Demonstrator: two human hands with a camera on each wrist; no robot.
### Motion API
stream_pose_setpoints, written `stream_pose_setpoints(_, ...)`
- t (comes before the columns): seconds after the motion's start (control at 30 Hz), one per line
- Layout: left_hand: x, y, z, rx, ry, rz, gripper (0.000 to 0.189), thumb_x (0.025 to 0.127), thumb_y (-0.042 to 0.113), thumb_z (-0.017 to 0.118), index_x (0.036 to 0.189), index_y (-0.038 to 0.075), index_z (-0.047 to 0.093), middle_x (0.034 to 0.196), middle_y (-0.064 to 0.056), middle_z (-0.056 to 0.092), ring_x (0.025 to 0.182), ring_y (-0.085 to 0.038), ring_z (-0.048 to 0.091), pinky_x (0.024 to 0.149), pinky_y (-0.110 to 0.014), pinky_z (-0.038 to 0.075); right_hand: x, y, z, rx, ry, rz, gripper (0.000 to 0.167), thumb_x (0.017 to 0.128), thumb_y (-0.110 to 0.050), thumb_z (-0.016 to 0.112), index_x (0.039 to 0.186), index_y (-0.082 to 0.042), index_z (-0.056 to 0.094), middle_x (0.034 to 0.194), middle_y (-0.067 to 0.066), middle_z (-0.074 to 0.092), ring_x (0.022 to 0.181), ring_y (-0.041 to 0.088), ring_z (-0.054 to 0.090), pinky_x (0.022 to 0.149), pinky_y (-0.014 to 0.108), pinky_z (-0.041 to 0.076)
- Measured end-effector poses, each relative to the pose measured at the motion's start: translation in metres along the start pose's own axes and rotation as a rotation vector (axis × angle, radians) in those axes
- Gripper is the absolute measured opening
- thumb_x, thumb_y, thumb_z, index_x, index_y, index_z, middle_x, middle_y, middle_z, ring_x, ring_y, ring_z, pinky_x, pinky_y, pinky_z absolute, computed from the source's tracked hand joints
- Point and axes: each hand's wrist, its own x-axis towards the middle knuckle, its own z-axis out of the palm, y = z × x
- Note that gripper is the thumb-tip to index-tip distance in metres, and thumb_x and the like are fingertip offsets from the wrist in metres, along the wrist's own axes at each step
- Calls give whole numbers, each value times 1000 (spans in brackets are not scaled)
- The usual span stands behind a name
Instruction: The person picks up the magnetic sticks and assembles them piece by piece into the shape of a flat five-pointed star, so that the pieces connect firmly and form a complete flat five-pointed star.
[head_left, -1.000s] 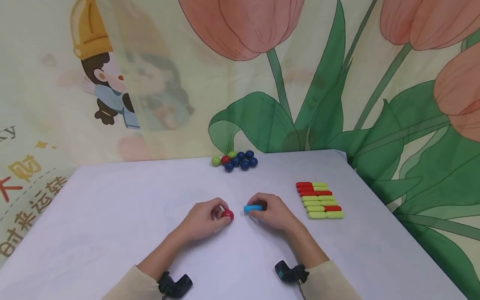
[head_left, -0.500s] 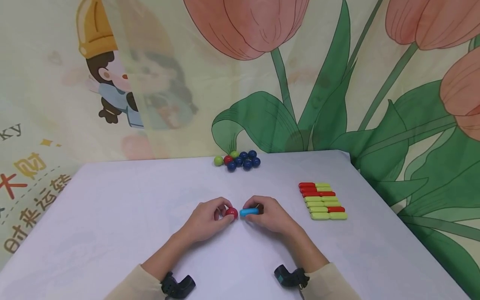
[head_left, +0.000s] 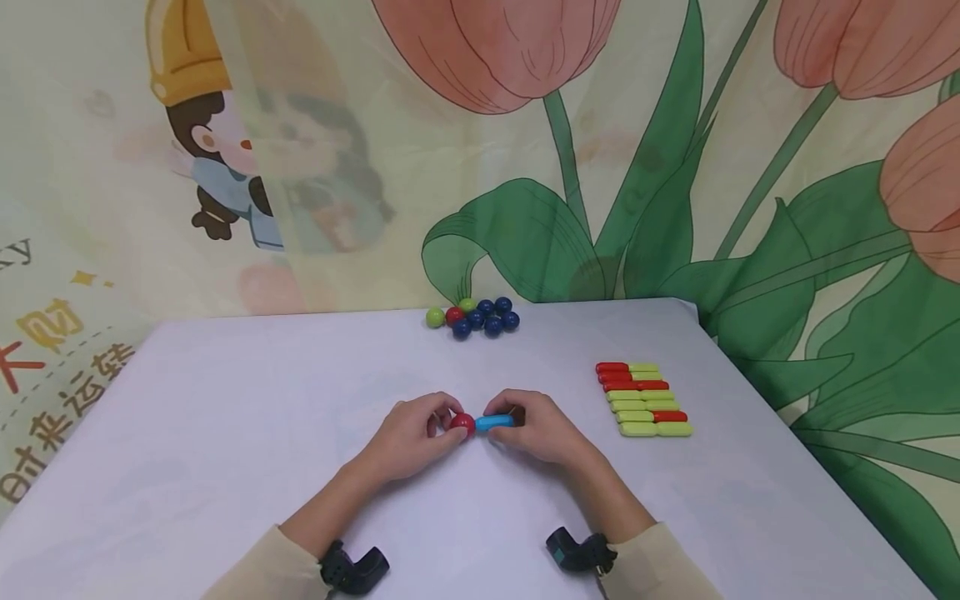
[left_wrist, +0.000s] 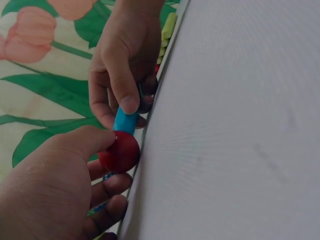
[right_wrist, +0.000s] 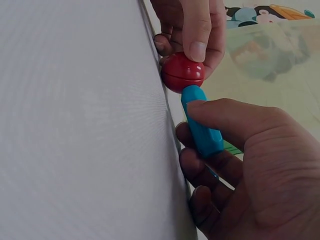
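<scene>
Between thumb and fingers, my left hand pinches a glossy red ball over the middle of the white table. My right hand grips a short blue rod along its length. One end of the blue rod meets the side of the red ball; both wrist views show them touching. A seam line runs round the red ball in the right wrist view. Part of the blue rod is covered by the right thumb in the left wrist view.
On the white table, several dark blue balls, a red ball and green balls cluster at the far edge. Right of my hands lies a stack of red and light-green rods. Behind hangs a tulip-printed cloth.
My right hand has moved left and slightly down with the blue rod, closing the gap to the red ball. The left hand shifted slightly right; rod and ball now meet.
</scene>
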Motion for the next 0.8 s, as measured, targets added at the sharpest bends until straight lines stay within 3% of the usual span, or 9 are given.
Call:
stream_pose_setpoints(0.23, 0, 0, 1, 9, 0, -10, 26, 91, 29, 77, 115, 23, 70, 95, 11, 65, 75, -11, 53, 64, -25, 44, 0, 1, 0, -6, 2, 6, 22, 88, -12, 81, 107, -19, 74, 101, -3, 69, 91, 19, 57, 81, 30, 52)
stream_pose_setpoints(0.4, -1, 1, 1, -25, -21, 26, 27, 91, 23, 77, 118, 22, 69, 98, 11, 67, 82, -13, 56, 69, -25, 46, 0, 1, 1, -11, 14, 6, 24, 88, -9, 81, 107, -20, 75, 103, -3, 69, 91, 19, 57, 81, 30, 52)
stream_pose_setpoints(0.67, -2, 0, 2, -12, -73, 80, 32, 89, 24, 80, 118, 24, 69, 100, 13, 67, 85, -10, 57, 74, -25, 49, -1, -3, 6, -27, 133, 35, 26, 86, -6, 81, 108, -19, 75, 110, 0, 64, 87, 15, 57, 74, 23, 54)
stream_pose_setpoints(0.8, -1, -1, 2, 17, -86, 139, 33, 89, 25, 80, 120, 26, 69, 103, 14, 68, 85, -7, 57, 79, -28, 47, 0, -4, 8, -51, 177, 26, 26, 87, -9, 81, 110, -19, 75, 103, 1, 62, 83, 15, 55, 70, 23, 51)
